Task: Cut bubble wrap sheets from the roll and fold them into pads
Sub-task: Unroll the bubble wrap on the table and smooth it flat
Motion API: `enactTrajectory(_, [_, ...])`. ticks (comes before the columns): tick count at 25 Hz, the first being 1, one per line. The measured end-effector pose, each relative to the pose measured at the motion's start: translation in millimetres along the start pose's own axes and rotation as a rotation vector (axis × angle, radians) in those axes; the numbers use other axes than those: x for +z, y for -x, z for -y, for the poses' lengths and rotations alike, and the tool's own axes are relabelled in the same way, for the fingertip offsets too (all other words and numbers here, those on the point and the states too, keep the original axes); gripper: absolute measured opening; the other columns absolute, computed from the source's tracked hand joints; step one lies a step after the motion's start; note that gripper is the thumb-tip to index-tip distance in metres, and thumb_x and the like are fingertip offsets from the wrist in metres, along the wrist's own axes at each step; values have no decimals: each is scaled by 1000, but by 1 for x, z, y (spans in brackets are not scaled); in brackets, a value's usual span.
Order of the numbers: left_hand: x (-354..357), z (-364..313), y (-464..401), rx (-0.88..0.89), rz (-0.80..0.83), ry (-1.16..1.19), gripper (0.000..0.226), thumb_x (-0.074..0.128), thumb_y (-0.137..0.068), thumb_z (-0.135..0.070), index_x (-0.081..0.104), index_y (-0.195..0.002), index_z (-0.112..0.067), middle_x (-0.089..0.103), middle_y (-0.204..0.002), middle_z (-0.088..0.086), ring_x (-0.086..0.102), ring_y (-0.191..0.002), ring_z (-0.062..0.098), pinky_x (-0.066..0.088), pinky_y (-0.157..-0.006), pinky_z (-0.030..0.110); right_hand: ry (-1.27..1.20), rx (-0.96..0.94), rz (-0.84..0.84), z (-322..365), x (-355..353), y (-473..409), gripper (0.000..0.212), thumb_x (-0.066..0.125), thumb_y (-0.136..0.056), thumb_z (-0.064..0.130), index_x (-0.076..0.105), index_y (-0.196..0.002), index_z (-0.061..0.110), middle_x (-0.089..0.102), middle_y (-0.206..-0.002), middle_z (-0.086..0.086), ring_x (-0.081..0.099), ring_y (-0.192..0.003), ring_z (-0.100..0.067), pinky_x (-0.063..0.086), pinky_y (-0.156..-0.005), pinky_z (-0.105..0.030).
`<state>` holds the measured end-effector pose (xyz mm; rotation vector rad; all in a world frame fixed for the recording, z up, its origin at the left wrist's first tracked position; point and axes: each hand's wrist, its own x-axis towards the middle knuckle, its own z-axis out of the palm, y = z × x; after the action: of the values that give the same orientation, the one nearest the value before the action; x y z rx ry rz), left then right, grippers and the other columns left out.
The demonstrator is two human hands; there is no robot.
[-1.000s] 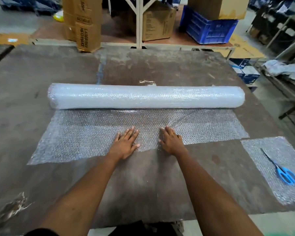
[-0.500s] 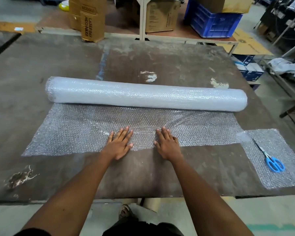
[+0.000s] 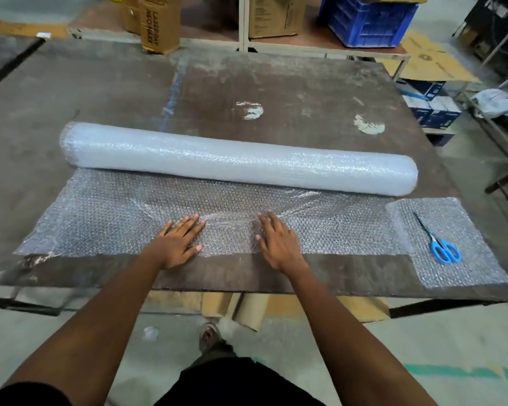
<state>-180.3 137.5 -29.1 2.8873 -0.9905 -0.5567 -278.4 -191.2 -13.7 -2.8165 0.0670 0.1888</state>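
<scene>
Fingers straight and slightly spread on both hands, left hand (image 3: 178, 244) and right hand (image 3: 277, 244), pressed flat on unrolled sheet (image 3: 106, 221). One table (image 3: 276, 89), one roll (image 3: 232, 159) across its middle, one folded pad (image 3: 458, 268) bearing one pair of blue scissors (image 3: 440, 244). "LASER DAY" legible on cardboard box (image 3: 159, 24).

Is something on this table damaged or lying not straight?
The table has pale chipped patches beyond the roll. The unrolled sheet is puckered between the left hand and right hand. Nothing else stands out.
</scene>
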Motion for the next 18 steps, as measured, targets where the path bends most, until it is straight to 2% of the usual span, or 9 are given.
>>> enactTrajectory(4, [11,4,25,15,-26,-2,79,7,-96,-77,-15,-164,-44,-20,-173,-14,-5,-163,16,1,-130,51,89,172,-65,-39,1,20,68,18,-112,58,-3,-171,30,-14,-177,-3,-8,-165,-26,10,-131,-54])
enactTrajectory(6, [11,2,34,1,-46,15,76,15,-97,-73,-9,-164,-47,-12,-175,-14,3,-163,17,7,-129,53,64,221,-42,-57,4,31,74,17,-108,67,-5,-170,33,-19,-176,-3,-14,-164,-25,1,-131,-54])
enactTrajectory(8, [11,-12,40,-28,-169,89,74,25,-98,-66,8,-167,-44,5,-176,-11,18,-161,20,16,-127,56,34,227,-25,-65,8,40,80,12,-103,76,-9,-169,36,-22,-175,-2,-17,-163,-24,-2,-129,-55])
enactTrajectory(10, [8,-44,33,-54,-311,199,68,27,-104,-61,17,-167,-38,14,-175,-8,23,-159,19,19,-125,56,40,235,-8,-63,10,43,82,9,-102,77,-11,-169,35,-23,-175,-3,-19,-163,-24,-4,-128,-56])
enactTrajectory(13, [1,-104,0,-94,-355,283,66,25,-110,-62,9,-168,-35,5,-177,-9,6,-162,14,9,-127,50,20,250,9,-57,8,46,81,15,-105,75,-9,-170,33,-20,-176,-6,-17,-163,-27,-3,-129,-57])
enactTrajectory(18, [9,-152,-37,-99,-210,209,72,22,-108,-66,-8,-167,-38,-14,-175,-4,-13,-161,19,-7,-128,46,60,212,34,-63,2,54,82,17,-105,75,-8,-170,32,-16,-177,-7,-13,-164,-27,3,-129,-55])
